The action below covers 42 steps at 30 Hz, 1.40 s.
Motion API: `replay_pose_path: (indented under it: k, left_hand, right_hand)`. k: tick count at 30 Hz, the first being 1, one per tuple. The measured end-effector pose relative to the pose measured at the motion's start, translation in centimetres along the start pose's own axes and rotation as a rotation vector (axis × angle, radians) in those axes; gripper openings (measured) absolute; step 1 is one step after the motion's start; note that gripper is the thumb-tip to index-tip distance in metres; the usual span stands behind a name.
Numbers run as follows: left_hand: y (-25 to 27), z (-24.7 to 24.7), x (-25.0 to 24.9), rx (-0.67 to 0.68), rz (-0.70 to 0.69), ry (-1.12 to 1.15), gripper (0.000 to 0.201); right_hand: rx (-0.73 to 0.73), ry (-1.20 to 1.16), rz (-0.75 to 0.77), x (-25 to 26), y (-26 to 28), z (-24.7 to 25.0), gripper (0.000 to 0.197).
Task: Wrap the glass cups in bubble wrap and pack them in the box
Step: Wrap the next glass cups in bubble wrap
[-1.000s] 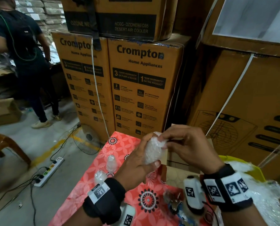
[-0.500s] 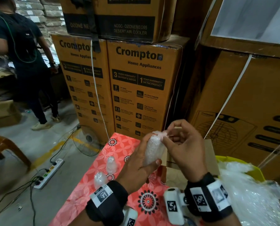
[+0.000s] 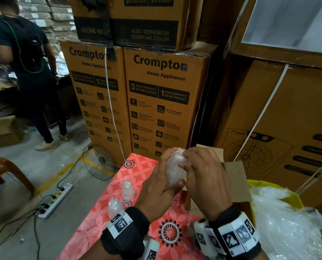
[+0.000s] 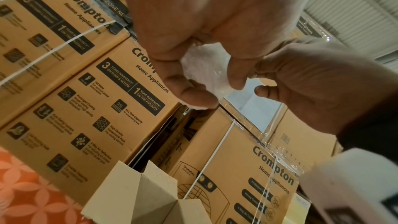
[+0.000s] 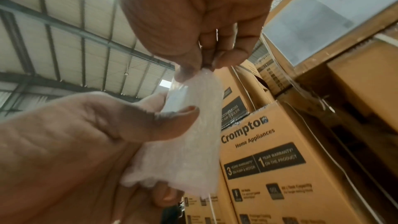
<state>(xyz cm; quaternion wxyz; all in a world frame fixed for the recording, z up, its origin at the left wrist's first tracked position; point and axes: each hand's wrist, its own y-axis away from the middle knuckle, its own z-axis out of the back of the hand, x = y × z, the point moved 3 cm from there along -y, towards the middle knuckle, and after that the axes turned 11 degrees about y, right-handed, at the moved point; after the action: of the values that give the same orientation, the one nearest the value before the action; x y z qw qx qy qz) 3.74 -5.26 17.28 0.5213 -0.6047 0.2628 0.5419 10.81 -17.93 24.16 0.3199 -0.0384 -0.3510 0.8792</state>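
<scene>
On the left of the surface (image 3: 100, 218), which is covered with a red flowered cloth, two small wrapped cups (image 3: 128, 190) are seen standing, one nearer than the other, well apart from the hands.

In the middle, above the surface, a wrapped cup (image 3: 173, 171) is held in the air by both hands. The left hand (image 3: 156, 192) is curled around the body of the bundle, with the thumb pressed on its front and the other fingers (image 5: 163, 195) closed behind it. To the right, the loose upper end of the bubble wrap (image 5: 193, 125) is pinched by the fingers of the right hand (image 3: 203, 177), which are narrow and closed on the wrap. The glass inside cannot be seen through the layers.

Further right, the open box (image 3: 237, 182) stands just beside the hands, and a pile of loose bubble wrap (image 3: 288, 222) lies at the far right.

It is judged that the end of the wrap is being folded or twisted closed. If the pinch is released too early, the wrap may open again and the glass may be left without protection. If the left hold is loosened during the twisting, the bundle may slip and fall on the surface or the floor, because the plastic is smooth.
</scene>
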Motion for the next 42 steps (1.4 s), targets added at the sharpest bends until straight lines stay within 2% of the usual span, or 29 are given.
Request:
replay_pose_path:
  k: [5, 9, 10, 14, 16, 18, 20, 22, 27, 29, 33, 36, 39, 40, 42]
  left_hand:
    - [0.1, 0.5, -0.2, -0.055, -0.035, -0.036, 0.101]
    - [0.4, 0.3, 0.2, -0.047, -0.022, 0.017, 0.101]
    - [0.6, 0.2, 0.2, -0.053, -0.012, 0.036, 0.1]
    - [1.0, -0.2, 0.1, -0.077, -0.003, 0.059, 0.092]
    - [1.2, -0.4, 0.0, -0.079, -0.013, 0.061, 0.09]
    - [1.2, -0.6, 0.0, -0.072, -0.032, 0.081, 0.09]
    - [1.2, -0.8, -0.1, -0.061, -0.028, 0.154, 0.088]
    - [1.3, -1.0, -0.3, -0.044, -0.026, 0.174, 0.086]
    - [1.5, -1.2, -0.9, -0.049, -0.033, 0.187, 0.081]
    - [1.5, -1.1, -0.9, -0.072, -0.041, 0.194, 0.08]
    - [1.0, -0.6, -0.7, -0.066, 0.053, 0.196, 0.095]
    - [0.7, -0.7, -0.3, -0.036, 0.028, 0.059, 0.064]
    - [0.7, -0.9, 0.3, -0.034, 0.054, 0.012, 0.056]
    - [0.6, -1.0, 0.3, -0.044, 0.059, -0.015, 0.053]
    - [0.6, -1.1, 0.3, -0.081, 0.058, -0.059, 0.041]
  right_hand:
    - [0.034, -0.038, -0.068, 0.3, -0.2, -0.1, 0.002]
    - [0.113, -0.231, -0.16, -0.5, -0.6, -1.1, 0.016]
    - [0.154, -0.353, -0.232, -0.8, -0.7, -1.7, 0.018]
    - [0.294, -1.099, -0.654, -1.1, -1.0, -3.4, 0.02]
    - [0.313, -1.357, -0.756, -0.6, -0.9, -3.4, 0.004]
    - [0.278, -1.522, -0.726, 0.1, -0.9, -3.0, 0.028]
    - [0.203, -1.435, -0.528, 0.5, -0.8, -2.7, 0.026]
    - [0.086, -1.175, -0.332, 0.7, -0.5, -2.7, 0.021]
    - [-0.009, -0.677, -0.131, 1.4, 0.3, -3.0, 0.026]
    - [-0.045, -0.596, -0.113, 1.3, 0.5, -3.1, 0.029]
    - [-0.08, -0.686, -0.188, 1.3, 0.7, -3.6, 0.036]
    - [-0.094, -0.613, -0.169, 1.3, 0.5, -3.9, 0.036]
    - [-0.104, -0.583, -0.149, 1.6, 0.6, -3.9, 0.036]
    - [-0.095, -0.593, -0.153, 1.7, 0.8, -3.8, 0.033]
    - [-0.033, -0.643, -0.174, 2.1, 1.0, -3.4, 0.014]
